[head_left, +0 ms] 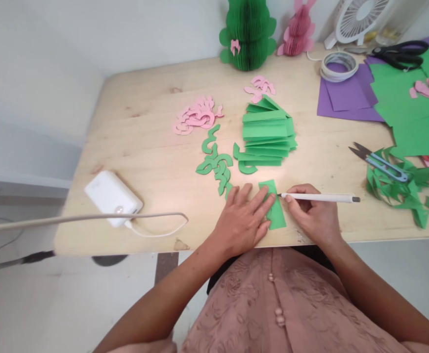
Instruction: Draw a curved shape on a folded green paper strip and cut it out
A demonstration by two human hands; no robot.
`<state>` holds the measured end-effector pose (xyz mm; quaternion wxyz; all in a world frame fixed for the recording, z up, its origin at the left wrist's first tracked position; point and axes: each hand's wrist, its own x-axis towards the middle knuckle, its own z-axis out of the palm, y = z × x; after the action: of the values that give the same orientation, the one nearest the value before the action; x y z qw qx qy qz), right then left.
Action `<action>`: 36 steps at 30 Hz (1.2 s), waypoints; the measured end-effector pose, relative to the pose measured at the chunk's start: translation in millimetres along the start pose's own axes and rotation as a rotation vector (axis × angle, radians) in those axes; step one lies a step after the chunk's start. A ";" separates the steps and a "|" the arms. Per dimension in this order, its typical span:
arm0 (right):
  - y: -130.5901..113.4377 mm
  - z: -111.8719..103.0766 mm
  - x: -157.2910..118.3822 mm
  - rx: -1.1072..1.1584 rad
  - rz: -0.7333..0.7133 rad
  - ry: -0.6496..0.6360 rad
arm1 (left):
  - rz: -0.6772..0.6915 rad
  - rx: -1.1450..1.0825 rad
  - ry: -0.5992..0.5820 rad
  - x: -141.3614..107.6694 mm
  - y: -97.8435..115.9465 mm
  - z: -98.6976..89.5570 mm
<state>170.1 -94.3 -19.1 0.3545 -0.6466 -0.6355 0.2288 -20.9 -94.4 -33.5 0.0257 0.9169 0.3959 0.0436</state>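
Observation:
A small green paper strip (277, 219) lies near the table's front edge. My left hand (244, 215) rests flat across its left side, fingers spread, covering part of it; whether a cut-out lies beneath the fingers I cannot tell. In my right hand (314, 213) is a white pen (322, 197), gripped near its dark tip, which points at the strip's right side. Just beyond the left fingertips are curved green paper cut-outs (217, 166). Behind the strip sits a stack of folded green paper strips (265, 130).
Pink cut-outs (197, 116) lie further back. A white power bank (113, 197) with a cable is at left. Small scissors (383, 164) rest on green scraps (413, 193) at right. Behind stand a green honeycomb figure (247, 34), tape (339, 66), black-handled scissors (400, 53) and a fan (361, 19).

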 end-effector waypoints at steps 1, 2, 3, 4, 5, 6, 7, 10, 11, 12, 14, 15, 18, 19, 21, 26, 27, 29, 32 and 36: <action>-0.1 0.1 -0.1 0.001 0.001 0.001 | 0.000 -0.001 -0.001 0.1 0.0 -0.2; -0.1 0.1 -0.1 0.003 0.001 0.002 | 0.001 -0.003 -0.003 0.2 0.0 -0.5; -0.1 0.2 -0.2 0.005 0.000 0.003 | 0.001 -0.006 -0.006 0.2 0.0 -0.7; -0.1 0.2 -0.2 0.005 0.000 0.002 | 0.002 -0.008 -0.009 0.3 0.0 -1.0; 0.0 0.3 -0.1 0.003 0.001 0.001 | 0.002 -0.008 -0.010 0.4 0.0 -1.2; 0.2 0.2 -0.1 0.001 0.002 -0.001 | 0.001 -0.006 -0.008 0.4 0.0 -1.4; 0.3 0.2 0.0 0.000 0.003 -0.002 | 0.000 -0.004 -0.005 0.4 0.0 -1.5; 0.6 0.0 0.2 -0.004 0.004 -0.002 | -0.002 0.001 0.006 0.3 -0.2 -1.4; 0.6 -0.1 0.2 -0.005 0.003 -0.002 | -0.002 0.000 0.009 0.3 -0.3 -1.3; 0.5 -0.2 0.3 -0.006 0.003 -0.004 | -0.001 -0.002 0.011 0.2 -0.4 -1.1; 0.3 -0.4 0.3 -0.006 0.005 -0.005 | 0.000 -0.007 0.012 0.2 -0.5 -0.7; 0.2 -0.5 0.3 -0.003 0.007 -0.006 | 0.000 -0.009 0.011 0.2 -0.5 -0.6; 0.3 -0.4 0.3 0.006 0.010 -0.006 | 0.000 -0.011 0.007 0.2 -0.4 -0.4; 0.4 -0.4 0.2 0.008 0.010 -0.006 | 0.000 -0.011 0.005 0.1 -0.3 -0.4; 0.6 -0.3 0.2 0.011 0.008 -0.005 | -0.002 -0.012 0.004 0.1 0.0 -0.7; 0.7 -0.4 0.3 0.005 0.004 -0.006 | -0.010 -0.024 -0.008 0.1 0.6 -1.8; 0.8 -0.4 0.3 0.003 -0.001 -0.006 | -0.009 -0.026 -0.011 0.1 0.6 -1.9; 1.0 -0.5 0.2 0.001 -0.012 -0.004 | -0.009 -0.029 -0.011 0.2 0.4 -1.9; 0.8 -0.7 -0.1 -0.004 -0.021 0.000 | -0.004 -0.030 -0.006 0.1 0.1 -1.6; -0.3 -1.0 -0.2 -0.003 -0.028 0.001 | 0.000 -0.019 0.006 -0.2 0.0 -0.8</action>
<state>170.6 -94.8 -18.3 0.3570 -0.6382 -0.6448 0.2225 -21.1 -94.5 -32.7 0.0332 0.9164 0.3957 0.0499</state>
